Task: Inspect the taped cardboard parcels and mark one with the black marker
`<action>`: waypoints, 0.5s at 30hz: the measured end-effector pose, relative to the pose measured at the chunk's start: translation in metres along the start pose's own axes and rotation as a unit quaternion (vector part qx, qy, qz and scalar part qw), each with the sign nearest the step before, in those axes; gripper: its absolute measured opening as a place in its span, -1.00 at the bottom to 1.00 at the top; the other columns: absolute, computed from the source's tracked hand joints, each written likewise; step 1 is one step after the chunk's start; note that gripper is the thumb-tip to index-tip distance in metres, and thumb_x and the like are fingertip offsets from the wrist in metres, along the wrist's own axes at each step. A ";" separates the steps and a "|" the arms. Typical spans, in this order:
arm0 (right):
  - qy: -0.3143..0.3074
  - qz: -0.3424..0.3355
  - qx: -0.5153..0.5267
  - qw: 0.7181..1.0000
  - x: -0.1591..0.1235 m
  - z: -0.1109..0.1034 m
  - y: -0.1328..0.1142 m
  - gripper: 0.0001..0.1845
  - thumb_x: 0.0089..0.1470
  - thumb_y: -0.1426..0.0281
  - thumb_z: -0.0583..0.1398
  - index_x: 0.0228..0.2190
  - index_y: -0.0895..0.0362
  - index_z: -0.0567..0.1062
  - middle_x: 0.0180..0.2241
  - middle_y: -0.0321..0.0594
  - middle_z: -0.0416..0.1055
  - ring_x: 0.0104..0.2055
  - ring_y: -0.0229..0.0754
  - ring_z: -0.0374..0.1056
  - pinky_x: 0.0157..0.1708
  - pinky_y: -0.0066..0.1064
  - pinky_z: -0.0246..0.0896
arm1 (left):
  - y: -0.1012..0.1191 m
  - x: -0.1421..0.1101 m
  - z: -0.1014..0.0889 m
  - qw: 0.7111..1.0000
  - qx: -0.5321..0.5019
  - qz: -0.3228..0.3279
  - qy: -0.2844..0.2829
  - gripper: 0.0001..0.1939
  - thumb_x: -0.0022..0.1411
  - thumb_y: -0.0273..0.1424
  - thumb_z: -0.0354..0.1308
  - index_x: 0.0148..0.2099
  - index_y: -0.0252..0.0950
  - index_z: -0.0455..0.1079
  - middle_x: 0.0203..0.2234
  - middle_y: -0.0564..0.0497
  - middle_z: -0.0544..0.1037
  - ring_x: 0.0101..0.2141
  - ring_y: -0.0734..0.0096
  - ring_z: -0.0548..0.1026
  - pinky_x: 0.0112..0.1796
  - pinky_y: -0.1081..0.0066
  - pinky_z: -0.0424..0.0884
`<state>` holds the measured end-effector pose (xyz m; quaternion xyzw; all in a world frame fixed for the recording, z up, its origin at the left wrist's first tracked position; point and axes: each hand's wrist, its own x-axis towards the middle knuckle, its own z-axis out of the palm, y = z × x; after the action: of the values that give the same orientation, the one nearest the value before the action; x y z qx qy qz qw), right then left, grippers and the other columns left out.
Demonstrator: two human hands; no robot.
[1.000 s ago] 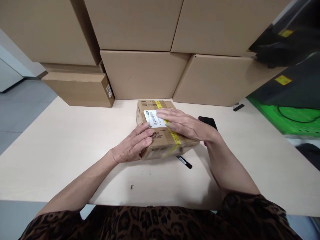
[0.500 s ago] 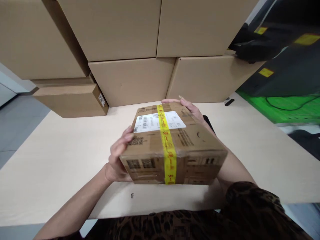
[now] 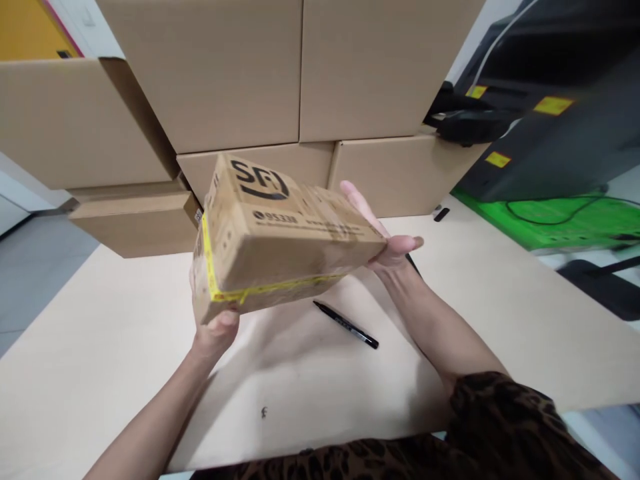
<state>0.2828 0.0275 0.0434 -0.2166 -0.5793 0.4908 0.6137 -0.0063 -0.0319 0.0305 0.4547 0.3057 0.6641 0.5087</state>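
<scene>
A taped cardboard box (image 3: 280, 233) is held up, tilted, above the table between both my hands. Black "SF" lettering shows on one face, and a strip of yellow tape runs along its lower and left sides. My left hand (image 3: 219, 333) grips the lower left corner, thumb in front, the other fingers mostly hidden behind the box. At the right end my right hand (image 3: 393, 243) supports the box, its thumb sticking out to the right and a finger along the far edge. Beneath the box a black marker pen (image 3: 346, 325) lies on the table.
Large cardboard boxes (image 3: 210, 73) are stacked along the back of the pale table (image 3: 500, 320). A flatter box (image 3: 135, 223) stands at the back left. On the right are a dark machine (image 3: 550, 147) and a green surface (image 3: 575, 217) with a black cable.
The box has been turned over and lifted, swinging left; its label no longer shows and the "SF" face does. The marker pen on the table has come into view.
</scene>
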 end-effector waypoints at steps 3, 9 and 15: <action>0.007 -0.013 -0.038 0.999 0.000 0.003 -0.004 0.40 -0.49 -0.37 0.48 0.37 -0.23 0.25 0.38 -0.15 0.35 0.49 0.25 0.21 0.35 0.25 0.26 | 0.005 0.004 0.014 1.000 -0.018 -0.019 0.000 -0.07 -0.28 0.03 0.64 0.20 0.05 0.51 0.03 0.01 0.71 0.15 -0.11 0.61 0.14 0.04 0.61; 0.030 -0.038 -0.089 0.995 0.000 -0.006 -0.013 0.27 -0.41 -0.12 0.55 0.33 -0.27 0.26 0.30 -0.23 0.40 0.40 0.26 0.32 0.35 0.22 0.30 | -0.006 0.018 -0.003 0.995 0.018 -0.023 -0.090 0.10 -0.14 0.16 0.59 0.38 -0.07 0.33 0.20 -0.21 0.60 0.31 -0.20 0.49 0.22 -0.02 0.54; -0.044 -0.087 -0.133 0.986 -0.001 -0.017 -0.010 0.27 -0.43 0.03 0.59 0.34 -0.32 0.31 0.21 -0.26 0.45 0.26 0.16 0.42 0.30 0.07 0.37 | -0.005 0.034 -0.036 0.975 0.135 0.046 -0.171 0.18 -0.12 0.26 0.53 0.44 -0.14 0.29 0.30 -0.30 0.49 0.40 -0.30 0.35 0.36 -0.13 0.34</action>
<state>0.3018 0.0276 0.0472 -0.2232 -0.6821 0.3637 0.5938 -0.0396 0.0041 0.0217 0.6398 0.2793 0.5519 0.4561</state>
